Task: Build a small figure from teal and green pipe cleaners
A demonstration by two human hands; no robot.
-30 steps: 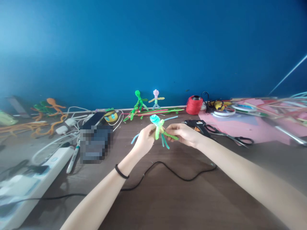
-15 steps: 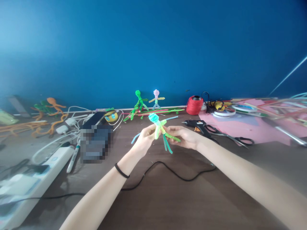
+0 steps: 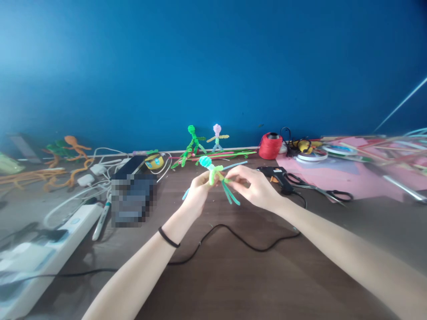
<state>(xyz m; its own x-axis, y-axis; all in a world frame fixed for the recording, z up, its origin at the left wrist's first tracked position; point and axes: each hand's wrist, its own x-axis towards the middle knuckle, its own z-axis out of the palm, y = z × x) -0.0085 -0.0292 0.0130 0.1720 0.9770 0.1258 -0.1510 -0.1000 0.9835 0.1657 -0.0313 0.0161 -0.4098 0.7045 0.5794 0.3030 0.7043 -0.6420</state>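
Note:
Above the middle of the table I hold a pipe cleaner figure (image 3: pixel 212 170) with a turquoise coiled head, yellow-green arms and loose teal strands hanging below. My left hand (image 3: pixel 199 189) is closed on its body from the left, fingertips partly hidden behind it. On the other side my right hand (image 3: pixel 251 184) pinches the figure's yellow-green limb between thumb and fingers. A blue pipe cleaner (image 3: pixel 235 165) sticks out behind my right fingers. Against the wall stand a green pipe cleaner figure (image 3: pixel 191 133) and a pink-headed one (image 3: pixel 217 131).
At right are a red thread spool (image 3: pixel 270 146), a black glue gun (image 3: pixel 282 180), scissors (image 3: pixel 320 192) and pink paper (image 3: pixel 370 178). Leftward lie a power strip (image 3: pixel 71 240), a marker (image 3: pixel 102 221) and a pixelated dark object (image 3: pixel 133 200). A black cord (image 3: pixel 233 232) crosses the table.
My right hand has turned over, from supporting the figure below to pinching the limb from the right. The figure has shifted slightly left, its green limb now mostly covered by my fingers.

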